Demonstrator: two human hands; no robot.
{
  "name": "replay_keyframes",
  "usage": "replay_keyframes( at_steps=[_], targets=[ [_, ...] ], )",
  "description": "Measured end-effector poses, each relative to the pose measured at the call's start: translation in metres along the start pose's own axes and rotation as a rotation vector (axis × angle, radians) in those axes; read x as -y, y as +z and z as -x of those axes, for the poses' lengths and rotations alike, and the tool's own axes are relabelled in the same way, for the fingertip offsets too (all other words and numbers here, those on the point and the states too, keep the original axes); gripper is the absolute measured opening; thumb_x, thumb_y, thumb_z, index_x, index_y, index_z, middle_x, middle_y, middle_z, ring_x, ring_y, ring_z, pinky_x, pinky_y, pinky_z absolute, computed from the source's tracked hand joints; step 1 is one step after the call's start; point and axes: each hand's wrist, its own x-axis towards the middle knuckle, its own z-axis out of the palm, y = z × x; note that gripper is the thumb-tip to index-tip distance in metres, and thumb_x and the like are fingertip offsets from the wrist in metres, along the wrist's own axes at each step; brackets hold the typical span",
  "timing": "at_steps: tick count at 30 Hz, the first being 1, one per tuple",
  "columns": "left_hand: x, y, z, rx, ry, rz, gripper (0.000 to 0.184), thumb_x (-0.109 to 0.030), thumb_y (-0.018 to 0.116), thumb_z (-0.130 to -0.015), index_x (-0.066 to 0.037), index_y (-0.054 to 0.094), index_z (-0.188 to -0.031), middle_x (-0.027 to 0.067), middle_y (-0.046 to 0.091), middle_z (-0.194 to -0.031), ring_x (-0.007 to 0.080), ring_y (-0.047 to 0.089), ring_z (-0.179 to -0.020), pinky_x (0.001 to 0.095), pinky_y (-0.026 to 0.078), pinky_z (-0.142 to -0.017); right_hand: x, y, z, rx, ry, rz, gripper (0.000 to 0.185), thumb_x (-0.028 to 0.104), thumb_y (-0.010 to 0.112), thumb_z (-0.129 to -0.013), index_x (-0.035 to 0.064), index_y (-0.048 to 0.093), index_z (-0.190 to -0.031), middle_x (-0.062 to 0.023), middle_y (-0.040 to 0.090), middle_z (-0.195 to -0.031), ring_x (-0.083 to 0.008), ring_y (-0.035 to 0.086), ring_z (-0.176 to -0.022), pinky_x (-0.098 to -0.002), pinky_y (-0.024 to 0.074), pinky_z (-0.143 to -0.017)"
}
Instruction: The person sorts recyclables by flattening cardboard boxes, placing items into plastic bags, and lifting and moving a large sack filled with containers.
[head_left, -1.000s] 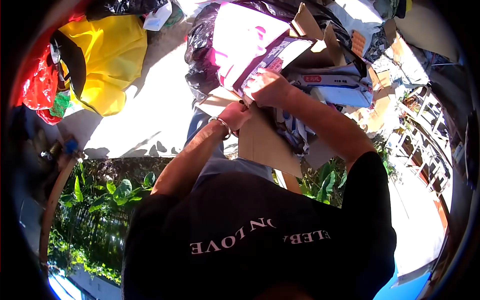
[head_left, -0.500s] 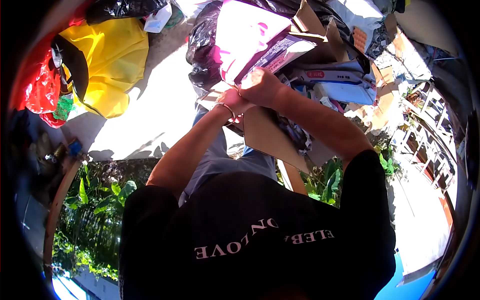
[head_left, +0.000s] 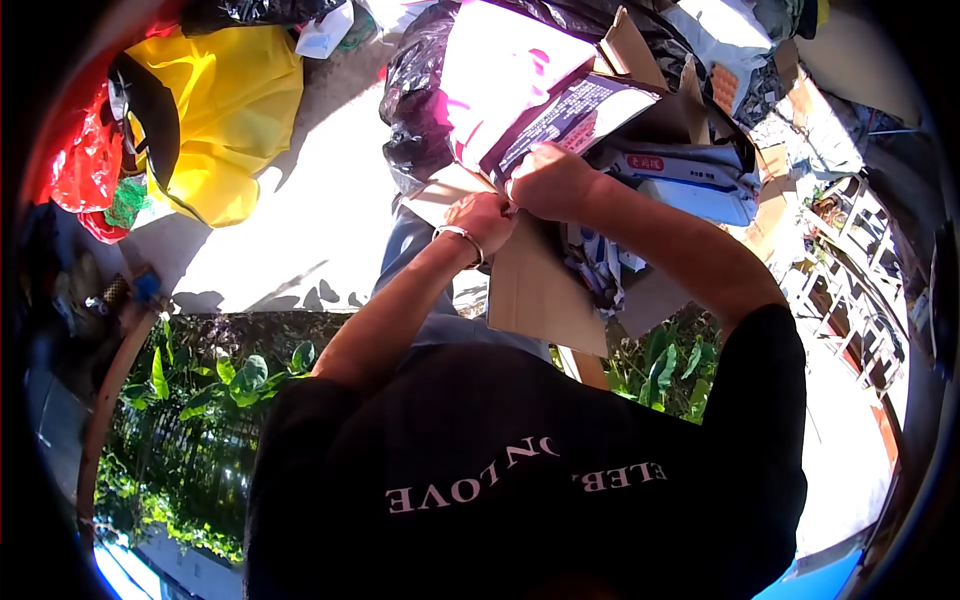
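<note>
The 2 hands have just drawn a little apart. At 0.5 s ago the left hand [head_left: 482,220] pressed up against the right hand [head_left: 550,183] and the 2 overlapped; now they sit side by side, with the left slightly lower and nearer the body. I see the same corner of the printed carton [head_left: 580,112] under them, so the work seems to be staying at that corner, with the grip rearranged rather than moved elsewhere.

The left fingers are curled together and look clamped on the carton's near edge. The right fingers are closed in a fist, apparently on that edge too, just at the lower end of the dark printed side. What exactly is pinched between the fingertips I cannot tell.

The carton stands straight ahead, leaning in the sunlight, its far pink-white panel [head_left: 510,80] beside a black plastic bag [head_left: 415,110] on the left. A brown cardboard panel [head_left: 540,285] hangs down on the near side, below the hands. To the right, near the right forearm, lies a blue-white box [head_left: 690,175]; well apart on the left is a yellow bag [head_left: 230,120].
</note>
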Motion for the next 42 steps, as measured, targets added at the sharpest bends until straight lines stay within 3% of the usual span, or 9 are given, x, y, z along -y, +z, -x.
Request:
replay_keyframes(
  at_steps=[5, 6, 7, 11, 17, 30, 32, 34, 42],
  targets=[
    [0.012, 0.012, -0.003, 0.074, -0.015, -0.089, 0.031, -0.033, 0.049, -0.079, -0.007, 0.066, -0.084, 0.0175, 0.064, -0.080, 0.0337, 0.062, -0.079, 0.0413, 0.047, -0.072, -0.016, -0.023, -0.011, 0.123, -0.034, 0.075, 0.013, 0.014, 0.060, -0.066, 0.0120, 0.056, -0.053, -0.0030, 0.055, -0.053, -0.0177, 0.060, -0.059, -0.0320, 0.0468, -0.058],
    [0.020, 0.019, -0.002, 0.078, 0.004, -0.141, 0.033, -0.034, 0.049, -0.079, -0.006, 0.066, -0.081, 0.0179, 0.064, -0.076, 0.0337, 0.062, -0.075, 0.0411, 0.047, -0.069, -0.039, -0.012, -0.007, -0.536, -0.156, 0.094, 0.010, 0.016, 0.063, -0.069, 0.0081, 0.061, -0.063, -0.0052, 0.057, -0.057, -0.0208, 0.060, -0.060, -0.0333, 0.0490, -0.059],
    [0.038, 0.028, 0.007, 0.131, -0.057, -0.015, 0.033, -0.033, 0.050, -0.078, -0.004, 0.065, -0.079, 0.0177, 0.064, -0.077, 0.0349, 0.061, -0.077, 0.0415, 0.047, -0.070, -0.055, -0.062, -0.031, 0.100, 0.048, -0.265, 0.014, 0.018, 0.064, -0.073, 0.0058, 0.065, -0.080, -0.0061, 0.062, -0.066, -0.0242, 0.061, -0.063, -0.0330, 0.0503, -0.061],
    [0.058, 0.045, 0.012, 0.041, 0.063, 0.215, 0.033, -0.028, 0.049, -0.082, 0.000, 0.063, -0.077, 0.0158, 0.063, -0.069, 0.0268, 0.063, -0.066, 0.0371, 0.049, -0.065, -0.099, -0.030, -0.028, -0.016, 0.050, -0.709, 0.024, 0.022, 0.065, -0.076, 0.0129, 0.065, -0.099, -0.0078, 0.064, -0.092, -0.0238, 0.061, -0.085, -0.0347, 0.0501, -0.073],
    [0.057, 0.041, -0.023, 0.107, 0.077, 0.291, 0.037, -0.032, 0.049, -0.080, 0.003, 0.061, -0.076, 0.0160, 0.061, -0.065, 0.0247, 0.060, -0.061, 0.0346, 0.047, -0.059, -0.055, -0.072, -0.003, -0.481, 0.222, -0.293, 0.037, 0.019, 0.063, -0.079, 0.0093, 0.057, -0.115, -0.0066, 0.057, -0.117, -0.0225, 0.051, -0.111, -0.0368, 0.0363, -0.098],
    [0.087, 0.013, -0.084, 0.178, -0.203, 0.009, 0.042, -0.038, 0.059, -0.081, 0.001, 0.065, -0.094, 0.0073, 0.063, -0.078, 0.0146, 0.058, -0.067, 0.0315, 0.046, -0.061, 0.192, 0.103, 0.321, -0.951, 2.228, -1.455, 0.020, 0.022, 0.057, -0.080, 0.0035, 0.064, -0.086, -0.0063, 0.063, -0.072, -0.0161, 0.061, -0.062, -0.0297, 0.0497, -0.057],
    [0.125, 0.006, -0.118, 0.188, -0.248, -0.132, 0.030, -0.030, 0.055, -0.083, -0.003, 0.064, -0.091, 0.0103, 0.064, -0.076, 0.0193, 0.062, -0.068, 0.0338, 0.049, -0.061, 0.210, 0.129, 0.309, -0.594, 2.234, -1.939, 0.028, 0.028, 0.061, -0.078, 0.0026, 0.062, -0.089, -0.0104, 0.064, -0.079, -0.0188, 0.061, -0.066, -0.0338, 0.0506, -0.058],
    [0.068, -0.004, -0.092, 0.411, 0.545, -1.394, 0.017, -0.018, 0.050, -0.083, -0.006, 0.060, -0.090, 0.0131, 0.065, -0.076, 0.0260, 0.064, -0.071, 0.0374, 0.050, -0.063, 0.222, 0.157, 0.288, -0.642, 2.014, -2.228, 0.038, 0.032, 0.064, -0.078, 0.0015, 0.060, -0.100, -0.0139, 0.063, -0.090, -0.0212, 0.062, -0.077, -0.0377, 0.0508, -0.066],
    [-0.031, 0.032, -0.038, 0.362, 0.248, -1.761, 0.025, -0.022, 0.046, -0.087, -0.007, 0.062, -0.099, 0.0161, 0.065, -0.096, 0.0308, 0.064, -0.089, 0.0404, 0.052, -0.072, 0.207, 0.315, 0.211, -1.235, 1.768, -1.879, 0.057, 0.026, 0.063, -0.079, -0.0042, 0.046, -0.124, -0.0170, 0.052, -0.123, -0.0256, 0.049, -0.112, -0.0320, 0.0367, -0.096]
  ],
)
